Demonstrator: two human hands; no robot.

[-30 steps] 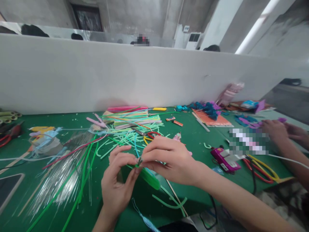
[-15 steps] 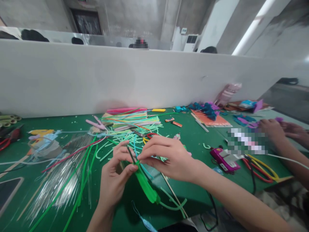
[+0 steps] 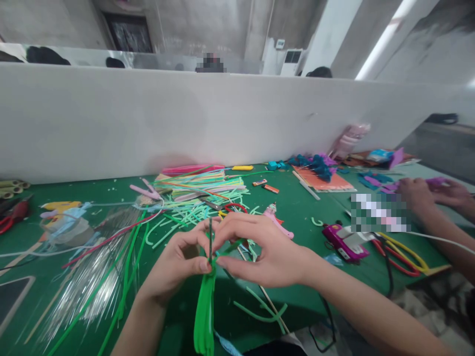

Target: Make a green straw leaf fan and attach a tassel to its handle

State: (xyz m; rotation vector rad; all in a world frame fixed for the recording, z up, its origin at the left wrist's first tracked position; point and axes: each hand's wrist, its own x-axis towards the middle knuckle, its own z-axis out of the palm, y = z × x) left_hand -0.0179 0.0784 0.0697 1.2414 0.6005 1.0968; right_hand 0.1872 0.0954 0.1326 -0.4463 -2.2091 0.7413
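Note:
My left hand (image 3: 177,264) and my right hand (image 3: 260,249) meet above the green table (image 3: 297,205). Together they pinch a thin dark wire stem (image 3: 210,240) that stands upright between the fingertips. A bright green strip (image 3: 205,311) is fixed to its lower end and hangs down toward me. Both hands have thumb and fingers pressed on the stem where the green strip begins. Behind them lies a heap of coloured straws and strips (image 3: 200,190).
A purple glue gun (image 3: 345,242) and yellow-red pliers (image 3: 403,254) lie to the right, near another person's hands (image 3: 430,195). Clear plastic strands (image 3: 89,277), green cords and a dark tablet (image 3: 13,299) lie at the left. A white partition (image 3: 185,118) closes the far side.
The stem has swung from slanting to upright, and the green strip now hangs straight down toward me instead of lying off to the right. Both hands rose slightly.

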